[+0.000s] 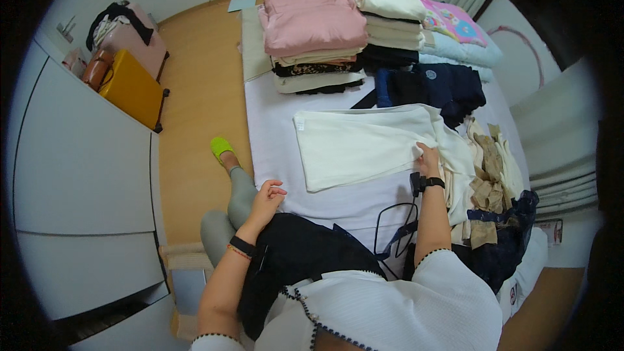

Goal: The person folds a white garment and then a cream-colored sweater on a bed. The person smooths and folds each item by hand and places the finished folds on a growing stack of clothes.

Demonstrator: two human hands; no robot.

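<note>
A white garment (pixel 360 146) lies lengthwise on the bed before me, flat and doubled over at its left part, with a small label near its upper left corner. Its right part is loose and creased, trailing down beside my right arm. My right hand (pixel 428 158) pinches the cloth near the lower edge of the garment, where the loose part begins. My left hand (pixel 268 200) hovers by the bed's left edge above my lap, holding nothing, fingers loosely curled and apart. A black garment (pixel 312 248) covers my lap.
Tall stacks of folded clothes, one with a pink garment (pixel 314 22), stand at the back. Dark blue clothes (pixel 451 87) lie to their right. Beige and white pieces (pixel 487 156) are heaped at right, beside a black wire loop (pixel 378 224). Suitcases, one yellow (pixel 131 92), stand on the floor.
</note>
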